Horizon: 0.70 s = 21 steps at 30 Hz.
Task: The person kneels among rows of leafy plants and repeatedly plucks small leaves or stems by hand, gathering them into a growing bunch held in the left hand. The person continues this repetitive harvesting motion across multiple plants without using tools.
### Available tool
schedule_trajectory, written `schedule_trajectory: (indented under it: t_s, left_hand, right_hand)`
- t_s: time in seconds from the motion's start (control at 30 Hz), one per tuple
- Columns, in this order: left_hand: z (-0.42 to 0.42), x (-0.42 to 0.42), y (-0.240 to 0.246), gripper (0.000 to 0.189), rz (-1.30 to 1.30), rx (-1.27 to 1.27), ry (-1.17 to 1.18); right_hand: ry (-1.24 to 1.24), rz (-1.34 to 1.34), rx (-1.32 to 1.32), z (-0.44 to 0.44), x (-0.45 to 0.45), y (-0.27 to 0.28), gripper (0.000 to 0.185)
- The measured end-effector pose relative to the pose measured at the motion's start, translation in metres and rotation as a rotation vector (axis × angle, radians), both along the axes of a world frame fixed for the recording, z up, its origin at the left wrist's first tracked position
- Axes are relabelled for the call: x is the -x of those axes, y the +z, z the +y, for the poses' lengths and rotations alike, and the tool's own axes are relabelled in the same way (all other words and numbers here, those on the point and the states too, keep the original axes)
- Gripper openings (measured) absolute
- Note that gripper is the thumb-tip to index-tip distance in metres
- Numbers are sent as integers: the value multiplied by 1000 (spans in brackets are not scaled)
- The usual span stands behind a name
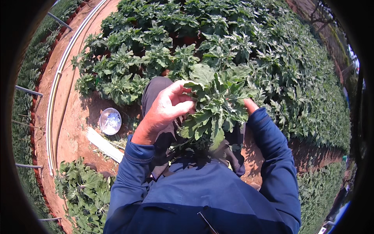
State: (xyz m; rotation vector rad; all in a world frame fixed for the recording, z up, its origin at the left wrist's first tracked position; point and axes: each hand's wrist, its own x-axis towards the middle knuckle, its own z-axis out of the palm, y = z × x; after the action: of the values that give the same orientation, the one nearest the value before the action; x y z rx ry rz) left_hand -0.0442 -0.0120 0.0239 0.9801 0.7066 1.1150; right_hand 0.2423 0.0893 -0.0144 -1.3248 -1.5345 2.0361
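Observation:
A leafy green plant (217, 102) stands between my knees, close in front of my chest. My left hand (175, 101) is at its left side, fingers curled inward among the outer leaves; whether they grip a leaf or stem does not show. On the plant's right side is my right hand (249, 106), mostly covered by foliage, so its fingers and anything in them are hidden. The plant's base is out of sight beneath its leaves. To the left on the soil rests a round bowl (111, 121) with small pale blue-white pieces in it. Beside it lies a bundle of thin white sticks (103, 144).
Dense rows of similar plants (157, 57) fill the ground ahead and to the right. More leafy plants (87, 190) stand at the lower left. Long pale pipes (58, 76) run along the dirt path at the left, with grey metal rods (29, 90) beyond.

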Motion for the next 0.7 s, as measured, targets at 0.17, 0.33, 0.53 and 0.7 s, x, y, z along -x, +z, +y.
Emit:
schedule_trajectory:
  t_s: [0.17,0.33,0.53,0.7]
  left_hand:
    - [34,51,-3,32,23,45,406]
    - [76,67,-17,30,319,17,367]
    - [133,53,-66,29,1074,-370,77]
    - [172,34,-108,29,1368,-430,70]
  right_hand:
    - [-139,-1,-176,15,0,63,40]
    - [-279,-1,-336,81,20,91,38]
    - [-401,-31,-372,199,64,40,36]
    - [-437,-102,-299,266,95,-44,34]
